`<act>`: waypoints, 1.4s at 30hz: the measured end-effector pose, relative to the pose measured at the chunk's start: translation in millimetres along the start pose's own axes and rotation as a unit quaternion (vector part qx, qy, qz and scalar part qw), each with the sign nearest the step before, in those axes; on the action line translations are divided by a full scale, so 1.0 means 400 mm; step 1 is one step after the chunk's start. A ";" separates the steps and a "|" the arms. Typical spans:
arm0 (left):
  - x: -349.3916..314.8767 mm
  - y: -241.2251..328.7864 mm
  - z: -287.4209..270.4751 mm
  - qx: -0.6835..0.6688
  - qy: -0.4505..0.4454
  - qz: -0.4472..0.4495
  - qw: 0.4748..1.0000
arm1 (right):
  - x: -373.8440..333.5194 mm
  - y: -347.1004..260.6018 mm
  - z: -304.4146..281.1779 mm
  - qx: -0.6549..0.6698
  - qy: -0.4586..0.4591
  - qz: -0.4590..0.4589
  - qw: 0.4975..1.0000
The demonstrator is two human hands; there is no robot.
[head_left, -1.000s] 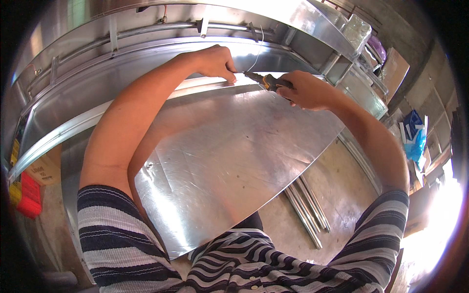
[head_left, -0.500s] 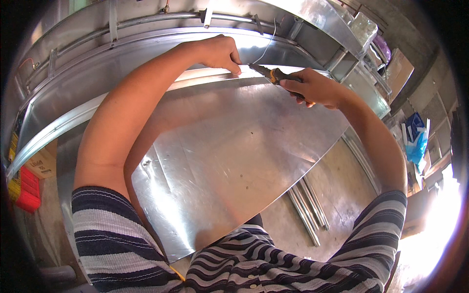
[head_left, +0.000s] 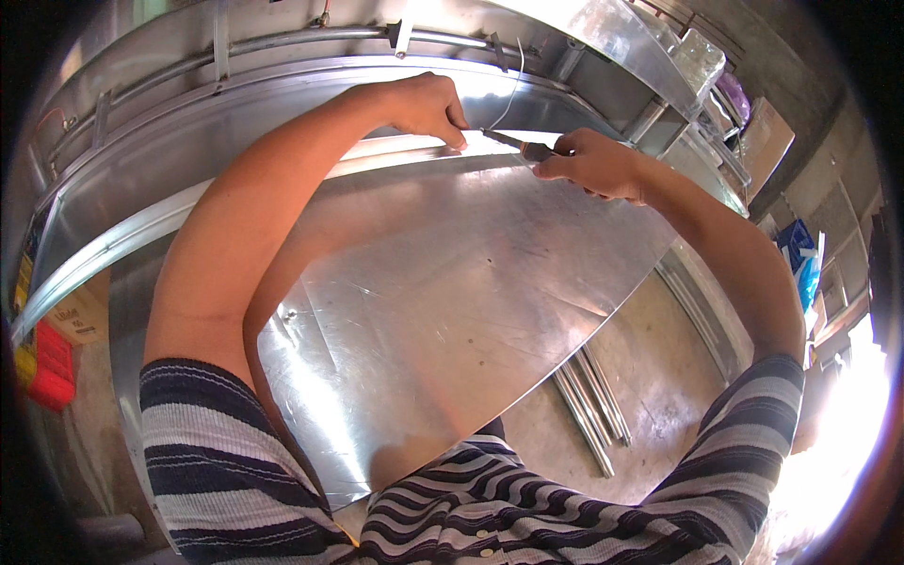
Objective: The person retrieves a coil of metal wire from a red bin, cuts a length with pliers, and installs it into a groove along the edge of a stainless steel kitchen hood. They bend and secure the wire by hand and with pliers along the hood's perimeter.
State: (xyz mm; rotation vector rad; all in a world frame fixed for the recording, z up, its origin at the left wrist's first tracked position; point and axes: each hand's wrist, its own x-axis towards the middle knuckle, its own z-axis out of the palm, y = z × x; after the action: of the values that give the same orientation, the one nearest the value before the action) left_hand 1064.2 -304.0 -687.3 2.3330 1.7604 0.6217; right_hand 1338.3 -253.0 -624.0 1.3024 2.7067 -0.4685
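Note:
My right hand [head_left: 593, 165] is wrapped round the handles of a pair of dark pliers [head_left: 506, 141]. The pliers' jaws point left, to the bright folded rim [head_left: 395, 146] of a large metal sheet [head_left: 443, 273]. From near the jaw tips a thin pale wire [head_left: 518, 85] curves up and away. Just left of the tips, my left hand [head_left: 428, 108] is closed, thumb and fingertips pressed down at the rim; whether it grips the rim or the wire end is hidden. The shiny sheet slopes from that rim down to my striped shirt.
Several metal tubes [head_left: 593, 405] lie on the floor beyond the sheet's right edge. A curved metal frame with a long pipe [head_left: 282, 42] runs along the far side. A red object [head_left: 52, 367] and a cardboard box [head_left: 80, 315] sit at left; clutter fills the right.
The pliers have turned in my right hand, so they look narrower and their orange parts show less. My right forearm has swung slightly outward; my left hand stays at the rim.

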 end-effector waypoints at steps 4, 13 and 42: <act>-0.005 -0.010 0.006 -0.004 0.008 0.000 1.000 | 0.017 0.026 0.023 -0.132 0.115 -0.088 0.981; -0.013 -0.005 -0.010 -0.013 -0.031 -0.028 0.999 | -0.038 -0.024 0.028 -0.368 0.214 -0.109 0.898; -0.029 -0.030 -0.028 -0.171 -0.061 -0.066 0.981 | 0.022 0.095 0.076 -0.581 0.390 -0.126 0.703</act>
State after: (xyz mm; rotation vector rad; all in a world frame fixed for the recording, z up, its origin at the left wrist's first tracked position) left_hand 1046.4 -313.0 -684.2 1.9653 1.5924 0.6820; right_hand 1361.1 -234.0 -663.3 0.7280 2.6158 1.8864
